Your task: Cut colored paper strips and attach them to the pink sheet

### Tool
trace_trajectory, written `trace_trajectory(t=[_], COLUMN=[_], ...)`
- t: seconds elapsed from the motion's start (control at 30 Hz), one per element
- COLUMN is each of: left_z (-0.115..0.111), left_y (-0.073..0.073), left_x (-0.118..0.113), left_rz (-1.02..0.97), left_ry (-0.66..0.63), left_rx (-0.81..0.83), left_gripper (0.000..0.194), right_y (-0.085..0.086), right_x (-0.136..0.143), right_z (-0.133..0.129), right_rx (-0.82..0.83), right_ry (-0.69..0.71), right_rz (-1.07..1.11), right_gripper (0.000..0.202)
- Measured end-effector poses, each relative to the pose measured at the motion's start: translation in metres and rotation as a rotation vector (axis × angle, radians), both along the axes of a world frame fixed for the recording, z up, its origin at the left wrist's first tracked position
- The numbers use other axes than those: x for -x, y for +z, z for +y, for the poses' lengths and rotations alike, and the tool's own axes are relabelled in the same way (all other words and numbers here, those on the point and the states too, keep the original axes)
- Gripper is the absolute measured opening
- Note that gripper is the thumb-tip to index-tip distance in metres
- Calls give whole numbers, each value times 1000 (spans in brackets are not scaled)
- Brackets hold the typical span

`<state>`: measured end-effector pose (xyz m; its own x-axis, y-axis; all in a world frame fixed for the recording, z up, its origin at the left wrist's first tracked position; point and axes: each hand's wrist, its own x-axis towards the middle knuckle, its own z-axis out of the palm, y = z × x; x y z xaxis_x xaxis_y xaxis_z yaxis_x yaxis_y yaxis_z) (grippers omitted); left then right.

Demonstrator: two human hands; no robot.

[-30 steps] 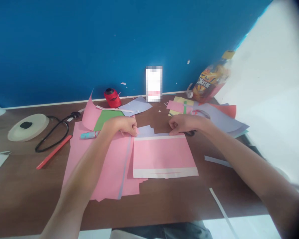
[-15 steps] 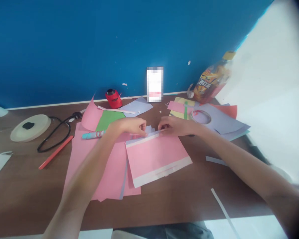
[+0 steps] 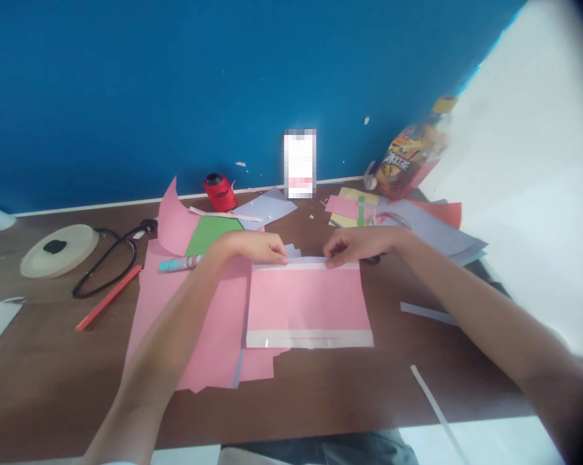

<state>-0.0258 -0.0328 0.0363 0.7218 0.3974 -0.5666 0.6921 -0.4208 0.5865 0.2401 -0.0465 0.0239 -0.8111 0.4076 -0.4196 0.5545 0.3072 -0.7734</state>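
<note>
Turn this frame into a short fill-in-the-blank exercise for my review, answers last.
The left hand and right hand hold the ____ edge of the pink paper sheet with white bands. The wall behind the squat red cylinder is ____. The plastic bottle with the patterned label has a ____ cap.

Missing words: far; blue; yellow.

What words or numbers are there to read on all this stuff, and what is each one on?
"冰红茶": on the label of the drink bottle; its smaller print is too blurred to read.
Phone screen: blocked out into squares, nothing readable.
Light-blue tube: red marks, too small to read.
Pink paper: no words that I see.
</note>
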Motion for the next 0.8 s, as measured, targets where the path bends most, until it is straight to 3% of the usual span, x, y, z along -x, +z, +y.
trace_trajectory(t=[0.17,0.23,0.3,0.37,0.4,0.47,0.53,0.63,0.8], left_z=[6,6,5,2,1,0,-1,-2,-2], left_y=[-12,-15,-14,-12,-11,-9,-9,-10,-15], left_x=[2,0,-3,-6,-7,-8,-7,-7,-12], left_rz=[-20,-54,-70,-61,-55,-56,-74,-113,-112], left_ry=[-12,-12,5,37,51,61,72,119,142], left_rx=[-37,-71,-88,-100,-107,-120,-124,-140,-198], left_gripper=[25,25,26,33,36,36,35,34,43], right_y=[4,5,2,-7,-13,-25,-33,-41,-52], right_x=[-10,-14,-19,-25,-29,-39,-49,-65,-85], right_z=[4,6,12,22,27,37,45,53,67], right_rx=[-22,-108,-257,-475,-600,-793,-889,-858,-788], right_ry=[-96,-258,-504,-734,-770,-704,-638,-717,-681], right_rz=[-35,43,131,143,105,-13,-130,-331,-458], right_gripper=[41,42,43,37,31,25,38,51,44])
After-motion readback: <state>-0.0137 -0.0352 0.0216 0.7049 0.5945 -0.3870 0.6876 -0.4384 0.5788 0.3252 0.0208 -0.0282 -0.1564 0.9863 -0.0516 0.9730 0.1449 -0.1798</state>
